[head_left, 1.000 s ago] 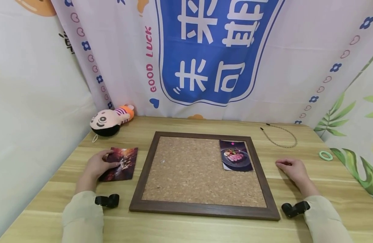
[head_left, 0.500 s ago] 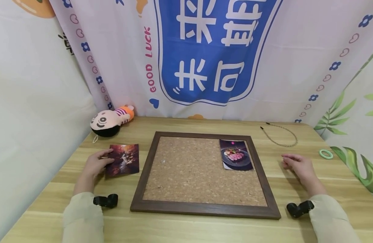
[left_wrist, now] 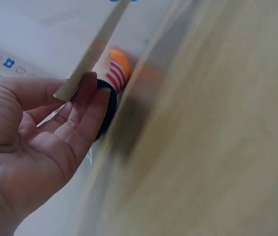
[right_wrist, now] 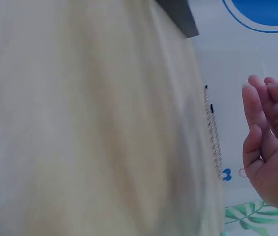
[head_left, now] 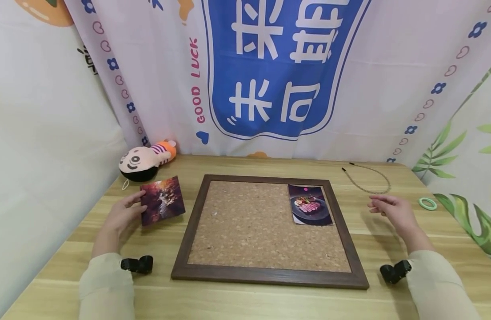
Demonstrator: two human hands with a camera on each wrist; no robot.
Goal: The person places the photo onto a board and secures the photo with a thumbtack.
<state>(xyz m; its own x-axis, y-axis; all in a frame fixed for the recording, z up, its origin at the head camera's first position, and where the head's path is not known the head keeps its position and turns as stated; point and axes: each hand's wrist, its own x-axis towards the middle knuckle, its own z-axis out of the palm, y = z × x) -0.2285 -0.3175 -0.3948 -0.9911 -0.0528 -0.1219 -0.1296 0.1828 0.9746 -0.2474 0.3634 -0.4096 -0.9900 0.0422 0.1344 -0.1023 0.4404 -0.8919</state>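
Pinched by its left edge, a square photo (head_left: 162,202) with red, orange and dark tones is in my left hand (head_left: 121,215), tilted up over the table. The left wrist view shows this photo (left_wrist: 92,54) almost edge-on between thumb and fingers. A cork board (head_left: 261,231) in a brown frame lies between my hands. At its upper right corner a food photo (head_left: 309,206) is fixed with a pink pin (head_left: 305,189). My right hand (head_left: 397,218) hovers right of the board, thumb and index tips together. Whether something small is between those fingertips is hidden.
A plush doll (head_left: 145,161) lies at the table's back left. Towards the back right lie a thin cord loop (head_left: 373,192) with black ends and a green ring (head_left: 427,204). A printed curtain (head_left: 381,89) hangs behind the wooden table (head_left: 245,302).
My left hand has lifted the photo off the table and tilted it up. My right hand has risen slightly and shifted a little to the right. The board and pinned photo stay put.
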